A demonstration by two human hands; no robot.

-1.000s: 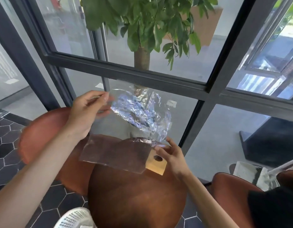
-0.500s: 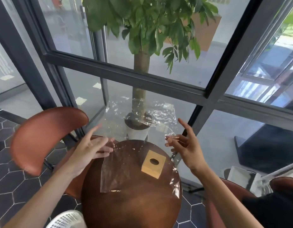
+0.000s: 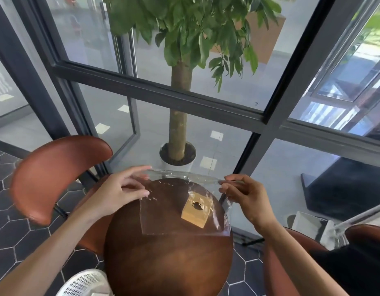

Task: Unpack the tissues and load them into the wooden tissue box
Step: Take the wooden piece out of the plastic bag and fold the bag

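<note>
Since half a second ago we have lowered the clear plastic wrapper (image 3: 176,212) from in front of the window down over the round wooden table (image 3: 167,261), so that it now drapes across the far half of the tabletop and over the small wooden tissue box (image 3: 195,210), which shows through the film with its dark round hole facing up. Our left hand (image 3: 118,193) holds the wrapper's far left edge, fingers stretched forward with the film caught between thumb and fingers; our right hand (image 3: 241,194) pinches the far right edge between thumb and curled fingers, and the strip of film between the two hands is pulled taut. We see no tissues anywhere in view, so we cannot tell where they are or whether the wrapper is already empty. We judge the wrapper to be nearly weightless, limp, slippery and crinkly; it will cling, fold on itself and slide off the polished top, so it is best held at its edges or corners, as we do now, or bunched in one fist. The box looks light and stiff, easy to take by its side walls. A brown chair (image 3: 56,174) stands to the left, a potted tree (image 3: 178,133) beyond the table.
</note>
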